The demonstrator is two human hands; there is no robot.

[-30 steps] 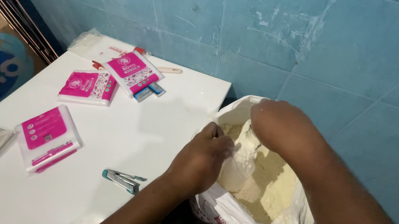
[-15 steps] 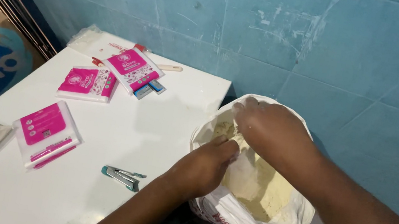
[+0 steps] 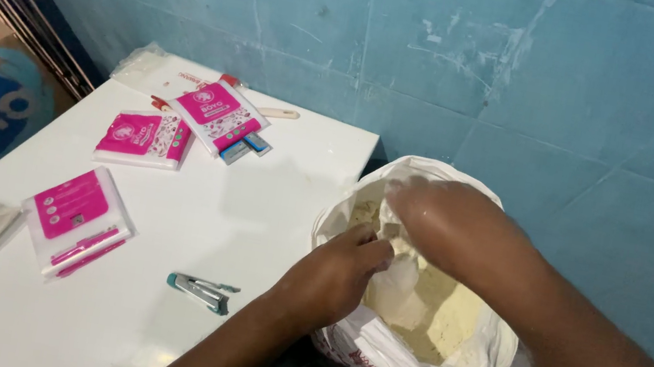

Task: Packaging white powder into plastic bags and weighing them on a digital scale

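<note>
Hands meet over the open mouth of a white plastic sack (image 3: 369, 354) of pale yellow powder, which sits just off the white table's (image 3: 267, 227) right edge, against the blue wall. Left hand (image 3: 334, 275) has its fingers curled, pinching the sack's near rim. Right hand (image 3: 440, 220) reaches in from above, fingers bent into the opening; whether it grips anything I cannot tell. On the table, near the sack, lies a small metal stapler (image 3: 200, 290); farther off lie three pink packets (image 3: 141, 138).
</note>
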